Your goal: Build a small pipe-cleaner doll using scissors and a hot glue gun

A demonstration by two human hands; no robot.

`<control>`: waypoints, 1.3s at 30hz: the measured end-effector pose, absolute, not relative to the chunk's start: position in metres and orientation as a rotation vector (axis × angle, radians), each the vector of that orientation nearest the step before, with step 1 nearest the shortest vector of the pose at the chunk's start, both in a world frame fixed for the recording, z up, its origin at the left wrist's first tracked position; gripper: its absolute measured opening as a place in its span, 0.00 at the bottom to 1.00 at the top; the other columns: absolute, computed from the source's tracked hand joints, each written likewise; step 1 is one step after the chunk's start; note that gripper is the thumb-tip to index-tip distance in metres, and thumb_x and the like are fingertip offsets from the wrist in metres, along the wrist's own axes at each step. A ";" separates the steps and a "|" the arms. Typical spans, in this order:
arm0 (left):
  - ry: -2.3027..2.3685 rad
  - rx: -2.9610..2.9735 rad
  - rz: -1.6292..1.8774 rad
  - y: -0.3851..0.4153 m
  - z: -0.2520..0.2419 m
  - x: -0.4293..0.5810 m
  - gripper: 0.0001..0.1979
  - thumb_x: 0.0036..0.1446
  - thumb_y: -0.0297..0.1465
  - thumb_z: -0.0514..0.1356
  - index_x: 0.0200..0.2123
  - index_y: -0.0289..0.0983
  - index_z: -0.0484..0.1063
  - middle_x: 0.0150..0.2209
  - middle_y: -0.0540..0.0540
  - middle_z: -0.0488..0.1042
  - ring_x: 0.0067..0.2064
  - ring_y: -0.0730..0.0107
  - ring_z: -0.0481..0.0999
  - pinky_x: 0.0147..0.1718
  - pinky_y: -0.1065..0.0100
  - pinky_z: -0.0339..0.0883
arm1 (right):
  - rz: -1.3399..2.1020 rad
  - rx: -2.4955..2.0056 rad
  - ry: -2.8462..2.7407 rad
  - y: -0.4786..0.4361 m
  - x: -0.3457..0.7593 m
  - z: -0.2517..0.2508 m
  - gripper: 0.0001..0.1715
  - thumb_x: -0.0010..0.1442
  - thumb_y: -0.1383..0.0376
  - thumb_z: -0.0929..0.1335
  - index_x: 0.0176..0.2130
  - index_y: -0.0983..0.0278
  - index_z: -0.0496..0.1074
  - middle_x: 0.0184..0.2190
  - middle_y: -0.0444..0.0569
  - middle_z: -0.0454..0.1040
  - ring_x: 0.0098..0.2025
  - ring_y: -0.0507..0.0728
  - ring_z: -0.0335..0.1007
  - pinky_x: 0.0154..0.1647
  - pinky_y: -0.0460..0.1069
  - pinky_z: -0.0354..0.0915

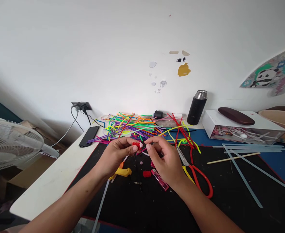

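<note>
Our L hand (118, 153) has thumb & forefinger pinched on a small red piece (137, 145) w/ a white bit, held up L of the scissors (194, 168). Our R hand (165, 160) is just beside it, thumb & forefinger close tog.; we can't tell if they grip anything. On the black mat (229, 210), L of scissors, we've a pink case (160, 180), red roll (146, 174) & farther L a yellow tool (124, 172), partly hidden. Behind scissors: upright bottle (197, 108); behind & L, coloured stems (137, 124) piled. R of scissors: pale strips (243, 176), wooden stick (220, 160).
</note>
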State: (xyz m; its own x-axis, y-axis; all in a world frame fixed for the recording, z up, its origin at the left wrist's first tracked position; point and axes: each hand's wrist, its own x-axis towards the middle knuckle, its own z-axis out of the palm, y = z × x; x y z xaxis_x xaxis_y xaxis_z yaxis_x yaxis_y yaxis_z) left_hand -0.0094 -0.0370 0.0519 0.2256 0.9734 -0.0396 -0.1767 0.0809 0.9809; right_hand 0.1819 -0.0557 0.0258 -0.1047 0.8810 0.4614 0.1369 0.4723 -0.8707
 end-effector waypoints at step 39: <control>0.974 1.121 1.031 -0.031 0.048 -0.010 0.16 0.36 0.35 0.83 0.29 0.36 0.86 0.26 0.47 0.80 0.29 0.72 0.74 0.29 0.73 0.69 | 0.894 -0.953 -1.601 -0.056 0.176 0.027 0.09 0.70 0.59 0.68 0.41 0.62 0.74 0.18 0.35 0.61 0.19 0.50 0.55 0.22 0.46 0.51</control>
State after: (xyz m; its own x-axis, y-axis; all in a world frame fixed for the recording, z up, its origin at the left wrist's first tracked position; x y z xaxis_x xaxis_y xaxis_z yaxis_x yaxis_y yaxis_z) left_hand -0.0103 -0.0311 0.0477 0.2397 0.9669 -0.0871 -0.1415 0.1236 0.9822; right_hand 0.1756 -0.0559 0.0266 -0.1618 0.9079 0.3868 0.1468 0.4098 -0.9003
